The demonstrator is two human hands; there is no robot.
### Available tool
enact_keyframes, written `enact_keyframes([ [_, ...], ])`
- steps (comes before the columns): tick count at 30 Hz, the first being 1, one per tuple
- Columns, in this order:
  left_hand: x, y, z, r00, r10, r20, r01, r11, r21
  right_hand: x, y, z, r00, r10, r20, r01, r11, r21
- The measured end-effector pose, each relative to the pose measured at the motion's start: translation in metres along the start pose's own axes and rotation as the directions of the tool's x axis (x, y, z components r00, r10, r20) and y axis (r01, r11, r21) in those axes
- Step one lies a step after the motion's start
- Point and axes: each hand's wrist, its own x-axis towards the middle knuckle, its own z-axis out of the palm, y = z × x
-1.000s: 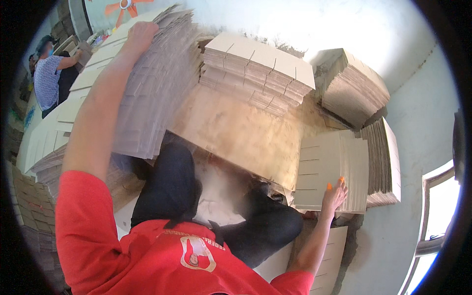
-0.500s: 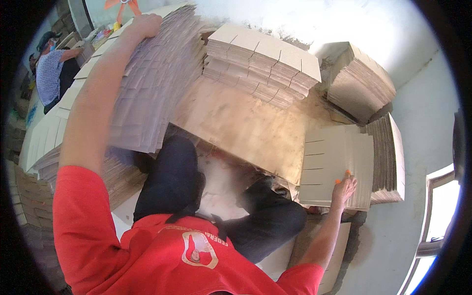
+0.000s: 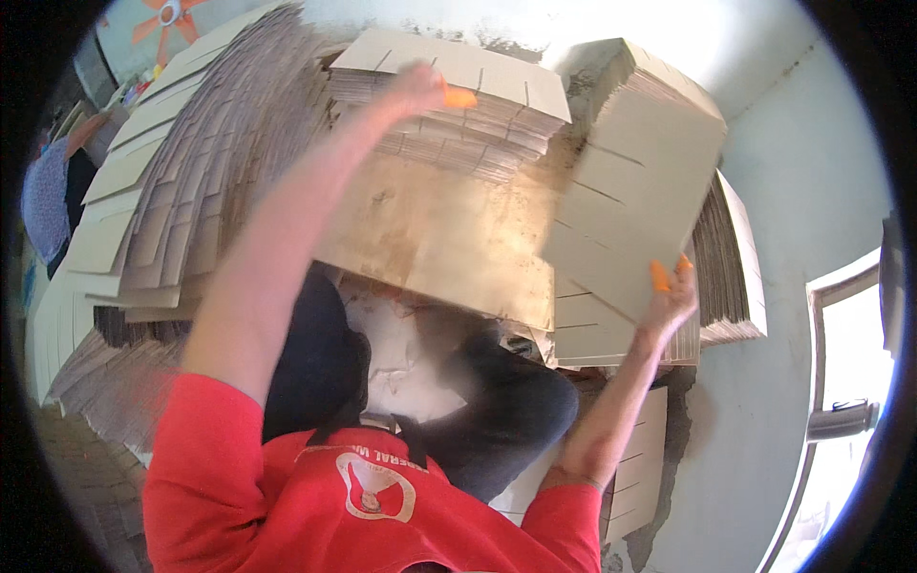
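Note:
My right hand point(image 3: 672, 304), with orange finger covers, grips the lower right edge of a slotted cardboard sheet point(image 3: 645, 172). The sheet is raised and slanted, its far end reaching in front of the stack at the back right. Under it shows a pile of similar slotted sheets point(image 3: 581, 336). My left hand point(image 3: 418, 88) passes over the front of the middle back stack of cardboard point(image 3: 516, 84), an orange-covered finger pointing right. That hand is smeared by motion; whether its other fingers are closed cannot be made out, and no sheet shows in it.
A long fanned pile of cardboard sheets point(image 3: 205, 143) leans at the left. Bare wooden board point(image 3: 449, 234) lies ahead of my crossed legs. More stacks point(image 3: 731, 263) stand by the right wall, near a window point(image 3: 855, 382). Another person point(image 3: 46, 201) sits far left, near an orange fan point(image 3: 170, 13).
My left hand has moved right, from the top of the left pile to the middle back stack. The right hand now holds a raised, slanted sheet. The whole view has shifted somewhat.

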Motion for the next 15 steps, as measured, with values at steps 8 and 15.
enact_keyframes([
  [8,-0.072,0.02,0.109,0.974,-0.227,0.018,0.054,0.152,-0.987,-0.037,-0.037,0.11,0.916,0.051,0.399,-0.233,0.876,0.422],
  [15,-0.059,0.002,0.097,0.983,-0.083,0.164,0.183,0.359,-0.915,-0.013,-0.037,0.12,0.693,0.315,0.649,-0.562,0.8,0.212],
])
